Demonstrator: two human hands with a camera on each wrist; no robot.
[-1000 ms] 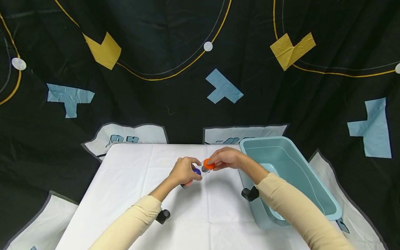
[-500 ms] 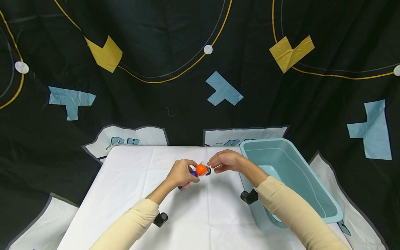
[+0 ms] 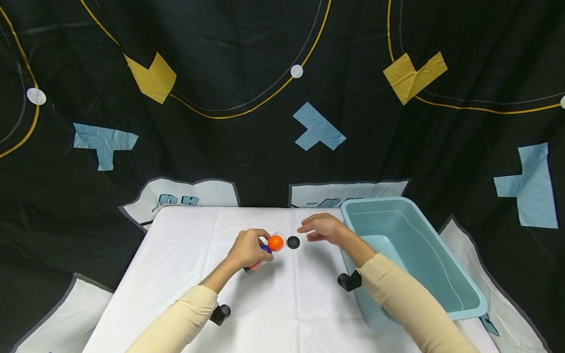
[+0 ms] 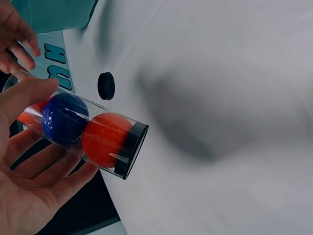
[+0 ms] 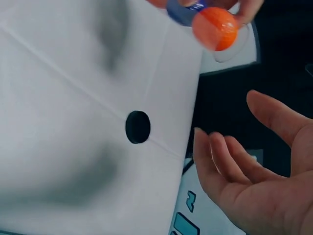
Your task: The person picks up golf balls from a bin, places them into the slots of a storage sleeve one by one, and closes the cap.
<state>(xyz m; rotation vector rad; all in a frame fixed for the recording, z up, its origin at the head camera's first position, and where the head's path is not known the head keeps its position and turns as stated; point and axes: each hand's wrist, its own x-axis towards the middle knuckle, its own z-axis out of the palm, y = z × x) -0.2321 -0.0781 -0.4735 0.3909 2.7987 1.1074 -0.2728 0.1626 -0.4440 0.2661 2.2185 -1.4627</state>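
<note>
Head view: at frame centre the left hand gripped a clear tube whose long axis ran from lower left to upper right, an orange ball at its upper-right mouth. A black cap lay on the white table just right of it. The right hand hovered, fingers loosely spread, holding nothing. A teal bin stood at right; its near part was hidden by the forearm.

Left wrist view: the tube held a blue ball and a red-orange ball; its closed black end pointed lower right, its far end cut off by fingers.

Right wrist view: the open palm filled the lower right; the tube was cropped at the top edge.
</note>
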